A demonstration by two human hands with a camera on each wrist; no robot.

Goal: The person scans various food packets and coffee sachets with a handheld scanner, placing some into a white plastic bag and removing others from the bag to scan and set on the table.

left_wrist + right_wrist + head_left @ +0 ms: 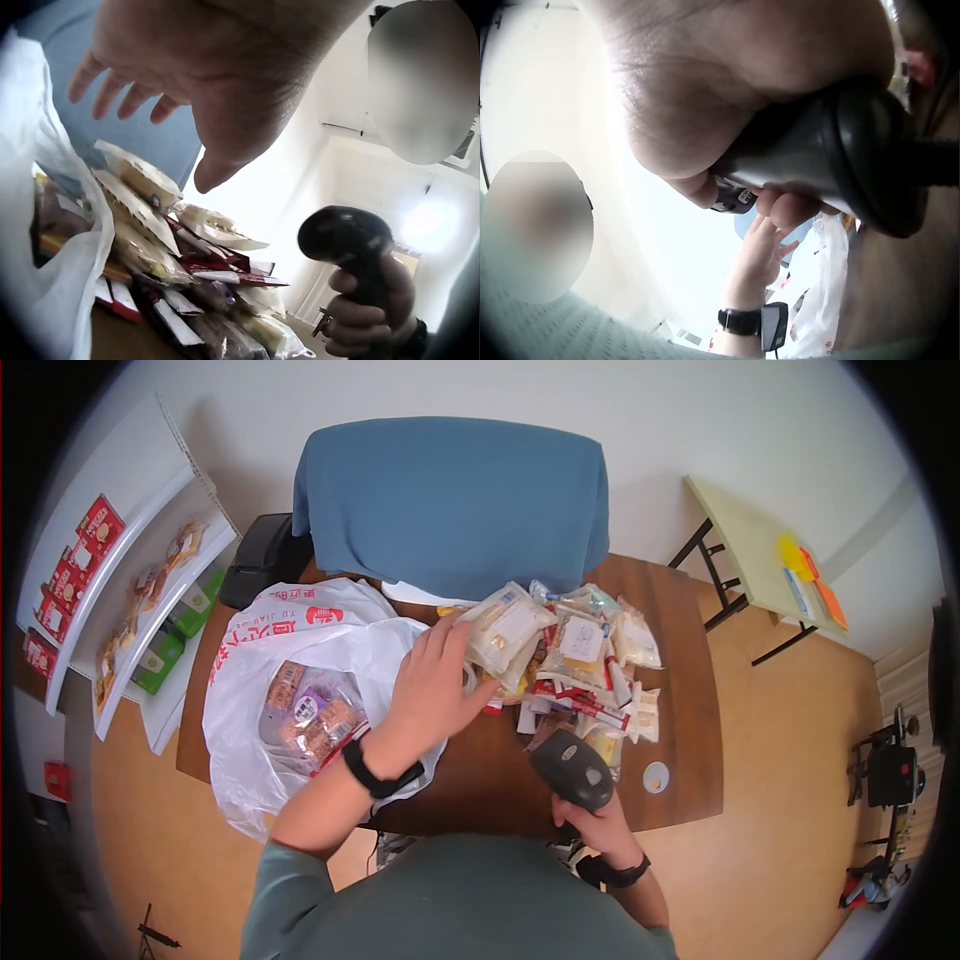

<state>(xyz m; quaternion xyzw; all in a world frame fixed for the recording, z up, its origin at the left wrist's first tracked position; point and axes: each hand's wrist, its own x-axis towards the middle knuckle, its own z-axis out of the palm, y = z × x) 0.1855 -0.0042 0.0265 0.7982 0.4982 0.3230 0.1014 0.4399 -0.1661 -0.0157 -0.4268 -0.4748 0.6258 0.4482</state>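
Your left hand (428,685) is open beside the packets (582,643) heaped on the counter (692,695), your right hand (602,828) grips the scanner (572,770), and a careless nudge could topple the heap since it's piled loose and uneven.

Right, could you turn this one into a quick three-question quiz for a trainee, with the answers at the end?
1. True or false: the left hand is open and holds nothing.
2. Where does the white bag lie, seen from the person's side?
A. Right of the packets
B. Left of the packets
C. Beneath the packets
3. Fill in the missing word: the cloth beyond the table is ____, while the right hand grips a black scanner.

Key: 1 true; 2 B; 3 blue.
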